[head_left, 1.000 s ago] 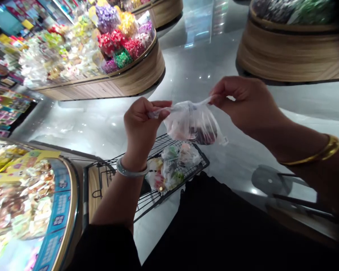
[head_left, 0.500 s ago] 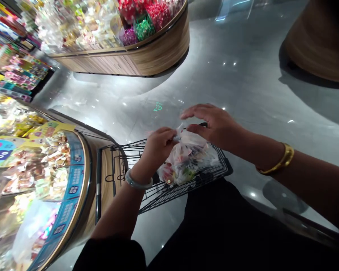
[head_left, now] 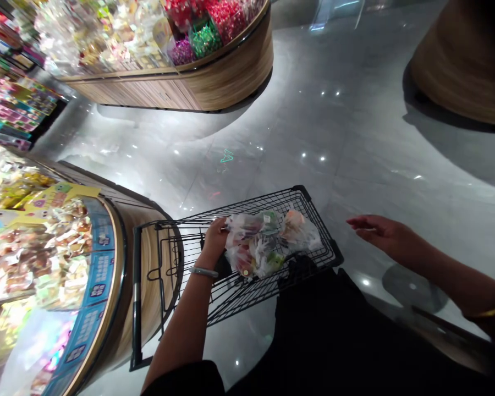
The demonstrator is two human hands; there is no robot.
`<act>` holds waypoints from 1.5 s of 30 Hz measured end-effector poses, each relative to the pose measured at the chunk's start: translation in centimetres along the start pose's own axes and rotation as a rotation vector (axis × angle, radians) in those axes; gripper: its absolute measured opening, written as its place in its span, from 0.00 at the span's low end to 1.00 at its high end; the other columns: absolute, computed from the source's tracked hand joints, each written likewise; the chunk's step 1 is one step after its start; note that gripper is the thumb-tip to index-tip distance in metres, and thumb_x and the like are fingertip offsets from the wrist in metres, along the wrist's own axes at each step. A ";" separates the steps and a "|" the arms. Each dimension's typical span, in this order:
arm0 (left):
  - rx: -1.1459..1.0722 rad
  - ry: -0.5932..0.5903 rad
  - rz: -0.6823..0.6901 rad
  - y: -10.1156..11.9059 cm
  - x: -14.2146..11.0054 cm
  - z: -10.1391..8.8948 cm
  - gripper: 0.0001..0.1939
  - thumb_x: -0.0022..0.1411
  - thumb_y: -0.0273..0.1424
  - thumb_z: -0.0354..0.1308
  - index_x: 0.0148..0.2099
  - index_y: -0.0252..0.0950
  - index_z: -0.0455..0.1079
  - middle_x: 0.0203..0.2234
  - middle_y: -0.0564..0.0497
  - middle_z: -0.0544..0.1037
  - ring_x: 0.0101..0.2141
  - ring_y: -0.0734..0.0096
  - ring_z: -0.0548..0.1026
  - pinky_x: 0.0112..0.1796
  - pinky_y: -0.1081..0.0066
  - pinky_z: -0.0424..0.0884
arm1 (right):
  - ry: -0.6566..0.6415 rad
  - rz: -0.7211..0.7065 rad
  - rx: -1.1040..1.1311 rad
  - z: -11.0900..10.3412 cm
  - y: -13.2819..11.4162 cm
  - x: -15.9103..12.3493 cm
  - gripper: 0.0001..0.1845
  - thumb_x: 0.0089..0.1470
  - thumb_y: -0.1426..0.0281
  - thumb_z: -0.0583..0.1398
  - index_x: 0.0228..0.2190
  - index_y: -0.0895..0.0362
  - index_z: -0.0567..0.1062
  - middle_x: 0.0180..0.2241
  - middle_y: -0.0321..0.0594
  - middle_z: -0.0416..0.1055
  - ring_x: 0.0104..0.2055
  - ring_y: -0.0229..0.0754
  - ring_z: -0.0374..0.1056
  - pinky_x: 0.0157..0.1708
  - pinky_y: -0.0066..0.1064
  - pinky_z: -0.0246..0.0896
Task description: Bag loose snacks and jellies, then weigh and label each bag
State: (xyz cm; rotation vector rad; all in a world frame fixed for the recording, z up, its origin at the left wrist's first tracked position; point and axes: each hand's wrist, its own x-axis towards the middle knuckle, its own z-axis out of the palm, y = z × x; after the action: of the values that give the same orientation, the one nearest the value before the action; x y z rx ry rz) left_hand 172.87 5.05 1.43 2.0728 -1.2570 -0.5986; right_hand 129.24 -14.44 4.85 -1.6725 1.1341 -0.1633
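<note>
A black wire shopping cart point(head_left: 319, 220) stands in front of me, with several clear plastic bags of goods in its basket. My left hand point(head_left: 216, 237) reaches in over the near side, its fingers closed at the end of a thin plastic bag point(head_left: 244, 224); the fingertips are partly hidden. Beside that bag lie one with orange contents point(head_left: 296, 222) and one with something green point(head_left: 274, 260). To the right of the cart, my right hand point(head_left: 378, 230) hangs over the floor with fingers stretched out, holding nothing.
At the left, a rounded display counter point(head_left: 121, 247) full of wrapped sweets stands close to the cart handle point(head_left: 136, 297). Another wood-panelled display point(head_left: 231, 82) with packaged goods is farther ahead. A dark rounded base point(head_left: 462, 71) rises at the right on the glossy grey floor point(head_left: 346, 148).
My left hand has lowered into the cart with the plastic bag. My right hand has come away from the bag and moved right and down, outside the cart.
</note>
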 end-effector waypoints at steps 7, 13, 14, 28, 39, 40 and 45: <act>-0.105 -0.163 -0.146 -4.2 0.9 0.8 0.10 0.54 0.24 0.58 0.39 0.35 0.75 0.32 0.52 0.78 0.35 0.68 0.75 0.40 0.69 0.72 | 0.020 0.211 0.038 0.4 5.0 -3.2 0.27 0.52 0.51 0.61 0.50 0.52 0.77 0.50 0.49 0.79 0.53 0.57 0.75 0.52 0.48 0.73; -0.012 -0.206 -0.331 -7.1 1.3 5.8 0.12 0.67 0.36 0.61 0.47 0.33 0.73 0.42 0.47 0.78 0.41 0.64 0.77 0.43 0.59 0.76 | 0.085 0.233 0.081 0.7 7.0 -4.5 0.27 0.51 0.50 0.61 0.48 0.52 0.77 0.50 0.49 0.79 0.51 0.56 0.76 0.52 0.46 0.73; 0.014 -0.215 -0.365 -7.5 1.2 6.9 0.14 0.67 0.37 0.60 0.49 0.33 0.72 0.45 0.46 0.77 0.42 0.63 0.77 0.43 0.58 0.76 | 0.094 0.239 0.091 0.8 7.2 -4.7 0.28 0.51 0.50 0.61 0.48 0.52 0.78 0.49 0.49 0.79 0.51 0.56 0.76 0.51 0.46 0.74; 0.150 -0.267 -0.199 2.7 5.2 11.1 0.23 0.61 0.28 0.62 0.59 0.37 0.72 0.36 0.49 0.75 0.42 0.61 0.74 0.49 0.59 0.68 | 0.367 0.165 0.366 -1.3 8.0 -6.8 0.38 0.49 0.47 0.67 0.56 0.53 0.73 0.36 0.43 0.78 0.38 0.48 0.76 0.42 0.42 0.74; -0.776 -0.554 0.668 37.8 1.9 18.8 0.59 0.63 0.29 0.65 0.73 0.58 0.19 0.29 0.59 0.69 0.30 0.72 0.66 0.37 0.67 0.67 | 0.912 -0.343 0.195 -10.6 -1.3 -15.4 0.58 0.59 0.63 0.64 0.71 0.44 0.27 0.30 0.31 0.67 0.33 0.41 0.67 0.45 0.44 0.71; -0.787 -0.582 0.731 39.8 1.1 18.9 0.60 0.62 0.29 0.65 0.73 0.58 0.18 0.29 0.59 0.70 0.29 0.71 0.67 0.36 0.67 0.67 | 0.945 -0.393 0.150 -11.3 -2.0 -17.0 0.59 0.60 0.64 0.64 0.70 0.42 0.24 0.30 0.31 0.67 0.33 0.42 0.67 0.45 0.45 0.71; -0.789 -0.669 0.904 46.8 -3.3 22.0 0.60 0.63 0.28 0.64 0.72 0.60 0.18 0.27 0.60 0.69 0.27 0.72 0.66 0.32 0.67 0.66 | 1.050 -0.565 0.045 -14.7 -0.2 -23.6 0.58 0.61 0.69 0.63 0.69 0.38 0.25 0.29 0.29 0.66 0.30 0.41 0.67 0.44 0.45 0.71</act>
State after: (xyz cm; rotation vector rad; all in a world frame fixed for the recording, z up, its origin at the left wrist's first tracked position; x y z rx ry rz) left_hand 128.46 -14.29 19.78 0.5470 -1.7397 -1.1239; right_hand 107.85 -6.97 20.98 -1.8469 1.3041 -1.5485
